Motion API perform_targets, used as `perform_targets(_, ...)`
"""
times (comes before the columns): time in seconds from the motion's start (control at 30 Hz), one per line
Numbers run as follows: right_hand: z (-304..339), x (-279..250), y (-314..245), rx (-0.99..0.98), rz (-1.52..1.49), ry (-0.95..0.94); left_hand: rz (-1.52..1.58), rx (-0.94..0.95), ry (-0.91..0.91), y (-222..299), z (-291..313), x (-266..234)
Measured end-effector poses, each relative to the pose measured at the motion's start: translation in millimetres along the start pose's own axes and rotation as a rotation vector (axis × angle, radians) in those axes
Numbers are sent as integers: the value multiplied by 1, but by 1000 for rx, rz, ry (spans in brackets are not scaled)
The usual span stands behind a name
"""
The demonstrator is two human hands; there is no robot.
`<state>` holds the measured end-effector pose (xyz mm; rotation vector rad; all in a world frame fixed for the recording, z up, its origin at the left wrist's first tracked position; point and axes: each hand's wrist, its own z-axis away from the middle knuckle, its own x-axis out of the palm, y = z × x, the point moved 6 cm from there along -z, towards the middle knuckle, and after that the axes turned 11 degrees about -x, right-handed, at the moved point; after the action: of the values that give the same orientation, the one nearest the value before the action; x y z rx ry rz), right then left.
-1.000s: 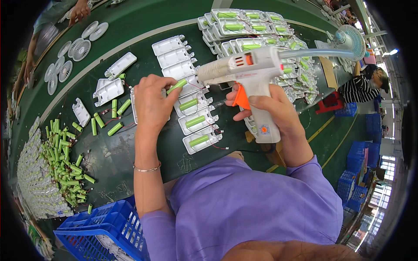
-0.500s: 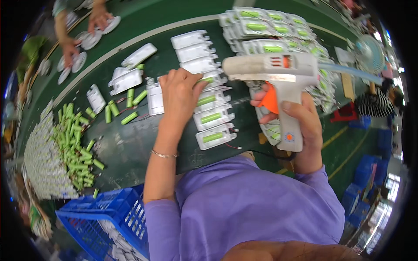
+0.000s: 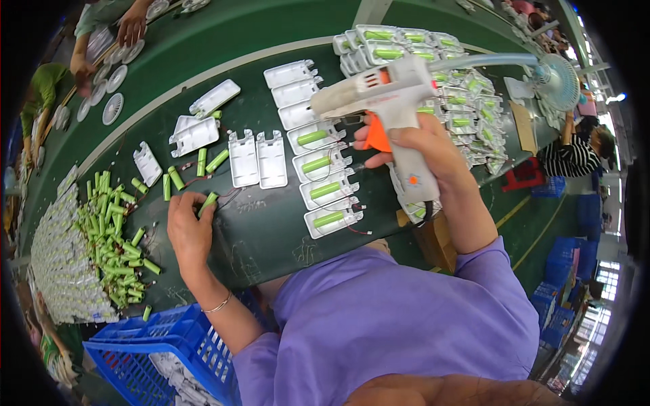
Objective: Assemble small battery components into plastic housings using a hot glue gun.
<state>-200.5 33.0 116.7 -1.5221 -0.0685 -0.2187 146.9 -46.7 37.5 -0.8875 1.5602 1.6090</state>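
My right hand [image 3: 437, 145] is wrapped around a white glue gun [image 3: 406, 101] with an orange trigger, its nozzle pointing left over a column of white plastic cases [image 3: 292, 74]. The lower cases in that column each hold a green cylindrical battery [image 3: 326, 190] with thin wires; the upper ones hold none. Farther left, my left hand [image 3: 189, 227] pinches another green battery [image 3: 209, 201] at the table top, its wires trailing to the right. Two bare white cases [image 3: 272, 159] lie side by side between that hand and the column.
A heap of green batteries [image 3: 112, 237] lies at the left beside stacked white pieces [image 3: 61, 264]. Filled cases [image 3: 467, 115] are piled at the right. A blue crate [image 3: 156, 338] stands below the table edge. Across the table, another person's hands [image 3: 132, 24] are near white discs.
My left hand has left the battery in the column and moved left and nearer to me, onto a loose battery. The glue gun has shifted left and tilted, nozzle downward.
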Motion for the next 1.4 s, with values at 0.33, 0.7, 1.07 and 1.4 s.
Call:
perform_targets(0.33,-27,11,15,198,344,-79,877,-79,-33,-3,-13,-11)
perform_targets(0.7,-6,-1,-11,20,127,78,608,307,-164,129,-55,17)
perform_targets(1.07,5,-18,-27,-43,13,161,50,636,-64,184,-72,101)
perform_targets(1.4,7,-19,-30,-84,-22,141,533,141,130,97,-70,24)
